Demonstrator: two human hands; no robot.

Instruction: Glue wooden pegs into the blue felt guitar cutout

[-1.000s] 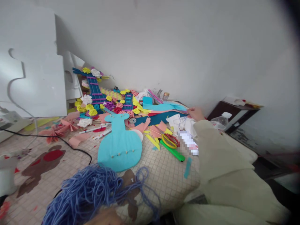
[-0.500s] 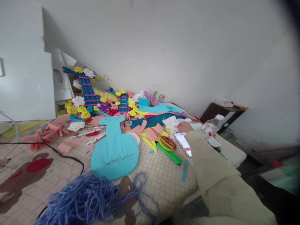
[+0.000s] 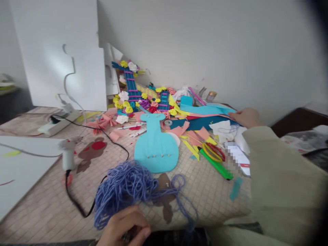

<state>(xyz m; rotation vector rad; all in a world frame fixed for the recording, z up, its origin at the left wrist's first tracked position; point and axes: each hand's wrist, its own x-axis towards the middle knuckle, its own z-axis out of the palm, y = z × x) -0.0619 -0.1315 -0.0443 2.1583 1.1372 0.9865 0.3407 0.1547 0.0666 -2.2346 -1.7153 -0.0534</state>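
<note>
At the right, my right hand (image 3: 247, 117) reaches across the table with its fingertips closed on the end of a light-blue crepe paper strip (image 3: 205, 109). My left hand (image 3: 125, 225) is at the near table edge with fingers curled. Whatever is inside it is hidden. Just beyond it lies a loose heap of blue-violet yarn (image 3: 123, 188), with a strand trailing right. A light-blue guitar-shaped cutout (image 3: 156, 148) with a row of small pegs lies flat in the middle.
Yellow-handled scissors (image 3: 212, 152), a green box cutter (image 3: 217, 165) and a phone (image 3: 237, 157) lie at the right. On the left are a hot glue gun (image 3: 68, 155), its black cord, a power strip (image 3: 60, 123) and a white board (image 3: 25, 171). Paper flowers (image 3: 125, 106) crowd the back.
The view has swung left and down. My left hand has come into view at the bottom. My right hand, mostly hidden before, now shows at the light-blue paper strip.
</note>
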